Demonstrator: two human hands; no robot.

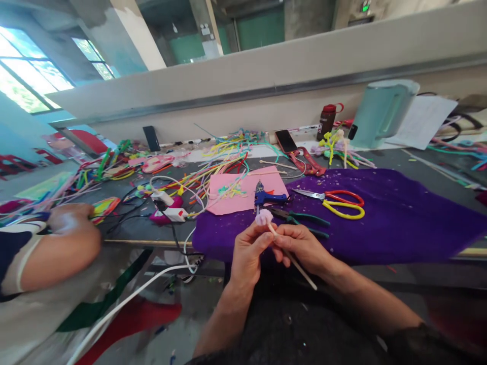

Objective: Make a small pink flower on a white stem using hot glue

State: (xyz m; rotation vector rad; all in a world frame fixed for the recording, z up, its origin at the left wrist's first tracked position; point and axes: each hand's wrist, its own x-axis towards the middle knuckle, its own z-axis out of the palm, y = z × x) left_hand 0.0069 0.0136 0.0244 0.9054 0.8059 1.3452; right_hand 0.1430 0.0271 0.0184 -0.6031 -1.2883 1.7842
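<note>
My left hand (246,253) and my right hand (302,246) meet over the near edge of a purple cloth (403,218). Between them is a pipe-cleaner flower (264,217) with a pale lilac, rounded head and a cream stem (305,278). Left fingers pinch it just below the head. Right fingers close on the upper stem, whose free end slants down to the right. Just beyond lie a blue glue gun (273,196), green-handled pliers (310,219) and scissors (344,203) with red and yellow handles. The fingertips partly hide the flower's base.
A pink sheet (224,195) holds small clippings. Loose pipe cleaners (190,177) spread behind it. A power strip (167,215) with cables sits left; a white cable (133,294) hangs down. Another person's arm (63,248) rests at left. A bottle (326,121) and teal jug (388,114) stand behind.
</note>
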